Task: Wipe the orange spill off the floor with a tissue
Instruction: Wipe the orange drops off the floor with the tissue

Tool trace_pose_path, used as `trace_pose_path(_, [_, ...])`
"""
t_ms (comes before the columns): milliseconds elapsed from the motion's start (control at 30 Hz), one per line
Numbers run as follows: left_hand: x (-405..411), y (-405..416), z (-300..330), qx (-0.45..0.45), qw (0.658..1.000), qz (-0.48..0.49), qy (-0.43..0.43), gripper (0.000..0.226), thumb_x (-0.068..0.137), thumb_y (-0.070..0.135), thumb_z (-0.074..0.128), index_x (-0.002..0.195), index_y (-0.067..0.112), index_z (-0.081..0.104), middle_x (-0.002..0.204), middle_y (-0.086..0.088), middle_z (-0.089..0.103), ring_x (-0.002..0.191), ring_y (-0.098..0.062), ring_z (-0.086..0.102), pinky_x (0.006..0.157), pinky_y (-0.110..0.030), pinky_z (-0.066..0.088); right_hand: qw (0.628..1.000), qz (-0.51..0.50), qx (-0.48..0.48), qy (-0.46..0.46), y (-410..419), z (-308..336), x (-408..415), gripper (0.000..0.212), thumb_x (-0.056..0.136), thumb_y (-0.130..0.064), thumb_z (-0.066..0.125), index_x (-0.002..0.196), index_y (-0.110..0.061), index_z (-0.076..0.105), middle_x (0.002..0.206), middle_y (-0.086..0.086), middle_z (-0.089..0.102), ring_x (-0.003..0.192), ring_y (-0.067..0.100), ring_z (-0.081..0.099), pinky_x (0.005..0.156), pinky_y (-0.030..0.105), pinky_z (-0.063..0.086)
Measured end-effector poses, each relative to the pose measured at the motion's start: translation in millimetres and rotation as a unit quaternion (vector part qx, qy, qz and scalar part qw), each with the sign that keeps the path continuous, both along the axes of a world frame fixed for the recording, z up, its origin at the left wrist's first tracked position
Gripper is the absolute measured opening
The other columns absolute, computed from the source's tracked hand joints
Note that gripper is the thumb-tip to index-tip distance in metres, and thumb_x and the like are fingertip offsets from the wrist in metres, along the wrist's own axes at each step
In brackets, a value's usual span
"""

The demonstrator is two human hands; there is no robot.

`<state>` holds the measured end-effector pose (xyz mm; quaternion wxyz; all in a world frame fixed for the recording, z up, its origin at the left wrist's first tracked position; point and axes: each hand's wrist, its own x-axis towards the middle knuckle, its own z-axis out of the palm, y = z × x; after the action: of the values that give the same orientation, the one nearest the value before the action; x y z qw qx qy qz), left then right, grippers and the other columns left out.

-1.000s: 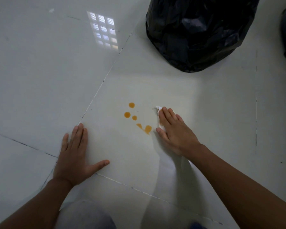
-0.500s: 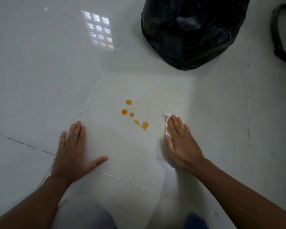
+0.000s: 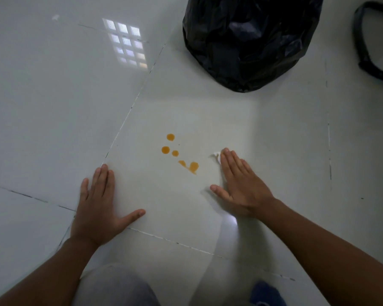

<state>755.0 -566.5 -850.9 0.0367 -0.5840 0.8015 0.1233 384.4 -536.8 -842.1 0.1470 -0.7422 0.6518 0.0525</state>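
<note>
**Flat right hand presses a tissue just right of the orange drops**

Nearest the camera, a grey-clad knee [image 3: 115,286] and a blue shape [image 3: 266,291] sit at the bottom edge, with both bare forearms reaching forward over the glossy white tiled floor [image 3: 53,107]. The left hand [image 3: 96,208] lies palm down on the tile, fingers straight and together, thumb spread to the side, holding nothing. The right hand [image 3: 241,184] is also flat with straight fingers, pressing down on a crumpled white tissue [image 3: 215,155]; only a small corner of it shows past the fingertips. Just left of that hand, apart from the tissue, lies the orange spill [image 3: 191,166]: three round drops and a larger smeared blot. Farther off stands a crinkled black plastic rubbish bag [image 3: 248,40], and a black curved strap-like object [image 3: 367,40] lies at the far right edge. A window's reflection [image 3: 126,44] glints on the far tiles.
</note>
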Motion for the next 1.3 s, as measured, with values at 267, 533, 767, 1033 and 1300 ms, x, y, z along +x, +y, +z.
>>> trace_pose_path(267, [-1,0,1,-0.001,1.000,0.001,-0.001,0.133,0.072,0.097,0.019,0.152,-0.009,0.028,0.165,-0.025,0.019,0.155,-0.037,0.018,0.124,-0.060,0.015,0.999,-0.028,0.009,-0.042,40,2,13,0.106,0.088,-0.082,0.014,0.158,-0.006,-0.010,0.166,0.012,-0.017,0.152,0.022,-0.021,0.125,0.038,-0.007])
trace_pose_path(533, [-2,1,2,-0.008,1.000,0.003,-0.002,0.133,0.073,0.097,0.019,0.152,-0.010,0.028,0.165,-0.026,0.020,0.154,-0.039,0.019,0.123,-0.061,0.016,0.994,0.102,-0.004,-0.036,43,-5,16,0.098,0.094,-0.076,0.024,0.160,-0.006,0.002,0.168,0.011,-0.003,0.155,0.022,-0.007,0.126,0.042,0.010])
trace_pose_path(767, [-1,0,0,-0.002,1.000,0.001,-0.006,0.131,0.073,0.096,0.020,0.153,-0.008,0.026,0.165,-0.025,0.018,0.155,-0.038,0.017,0.124,-0.061,0.015,0.993,-0.104,0.019,-0.043,-8,3,-43,0.101,0.089,-0.076,0.016,0.158,-0.007,-0.009,0.167,0.012,-0.015,0.154,0.022,-0.017,0.125,0.038,-0.006])
trace_pose_path(1033, [0,-1,-3,-0.005,1.000,0.002,-0.014,0.133,0.072,0.097,0.021,0.154,-0.008,0.023,0.166,-0.025,0.016,0.155,-0.038,0.015,0.124,-0.061,0.015,0.994,-0.046,0.049,-0.087,-45,4,-17,0.106,0.091,-0.077,0.027,0.156,-0.007,-0.017,0.164,0.010,-0.025,0.150,0.021,-0.027,0.123,0.038,-0.012])
trace_pose_path(1300, [-1,-1,-7,-0.011,1.000,0.003,-0.012,0.130,0.074,0.096,0.024,0.153,-0.008,0.024,0.165,-0.025,0.018,0.154,-0.038,0.018,0.122,-0.062,0.018,0.993,0.017,0.041,-0.112,-29,3,33,0.110,0.089,-0.078,0.032,0.156,-0.005,-0.016,0.164,0.013,-0.025,0.150,0.023,-0.029,0.121,0.035,-0.017])
